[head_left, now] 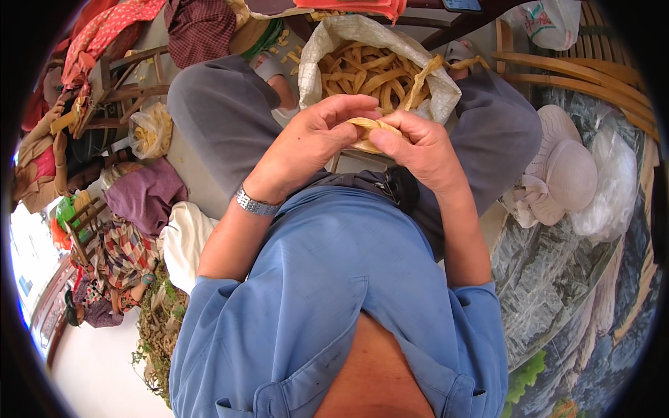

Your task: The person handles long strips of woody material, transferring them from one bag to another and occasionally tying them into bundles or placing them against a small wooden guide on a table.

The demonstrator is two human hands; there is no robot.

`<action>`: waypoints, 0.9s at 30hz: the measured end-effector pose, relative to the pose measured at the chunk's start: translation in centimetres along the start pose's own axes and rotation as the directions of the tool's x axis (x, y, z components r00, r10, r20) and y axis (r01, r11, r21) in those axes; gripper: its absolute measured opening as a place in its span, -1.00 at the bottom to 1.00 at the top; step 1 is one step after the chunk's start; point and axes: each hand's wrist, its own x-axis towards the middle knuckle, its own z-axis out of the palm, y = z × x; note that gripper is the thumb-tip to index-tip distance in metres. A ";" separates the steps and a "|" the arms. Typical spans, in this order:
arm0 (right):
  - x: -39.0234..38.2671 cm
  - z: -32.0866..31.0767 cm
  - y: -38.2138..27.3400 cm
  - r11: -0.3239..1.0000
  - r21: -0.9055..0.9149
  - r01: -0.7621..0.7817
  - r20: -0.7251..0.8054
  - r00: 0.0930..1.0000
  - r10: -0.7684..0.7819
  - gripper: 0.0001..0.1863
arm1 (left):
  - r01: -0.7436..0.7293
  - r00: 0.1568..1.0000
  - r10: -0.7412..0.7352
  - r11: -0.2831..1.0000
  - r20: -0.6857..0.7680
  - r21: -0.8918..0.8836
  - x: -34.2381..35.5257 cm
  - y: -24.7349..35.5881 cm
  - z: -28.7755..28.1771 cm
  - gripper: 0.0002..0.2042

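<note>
My left hand (310,143) and my right hand (423,148) meet in front of my belt, close together. Between them is a pale yellow, dried-looking strip (368,126), bent into a loop. The left thumb and fingers pinch one side of it, the right thumb and fingers the other. Just beyond stands a white woven sack (330,36) with its mouth wide, full of similar yellow-brown strips (380,68). One long strip (420,82) rises from near my right hand and lies across the sack's right rim. Whether it joins the held loop is hidden.
My knees flank the sack. At right are a wooden slatted chair (582,78), a pale brimmed hat (570,174) and clear plastic (613,188). A plastic bag of yellow pieces (150,130) stands at left, near wooden chairs and other people. Dried plants (159,324) lie lower left.
</note>
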 end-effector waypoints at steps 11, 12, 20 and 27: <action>0.3 0.4 0.3 0.917 0.381 -0.123 0.102 0.991 0.090 -0.73 | 0.076 0.977 -0.039 0.982 -0.209 0.172 0.5 -1.6 -0.1 -0.85; 0.3 0.5 0.1 0.951 0.291 -0.108 0.089 0.992 0.086 -0.72 | 0.015 0.988 -0.005 0.998 -0.153 0.065 0.4 -1.6 0.0 -0.82; 0.6 2.6 -0.3 0.995 -0.099 0.002 -0.012 1.000 -0.003 -0.63 | -0.086 0.982 0.084 0.996 -0.172 -0.003 -0.1 -0.7 -0.2 -0.80; -0.2 0.6 -1.6 0.996 0.041 -0.079 -0.019 0.997 0.079 -0.66 | -0.145 0.960 0.105 0.980 -0.260 -0.138 -0.3 -0.6 -2.9 -0.83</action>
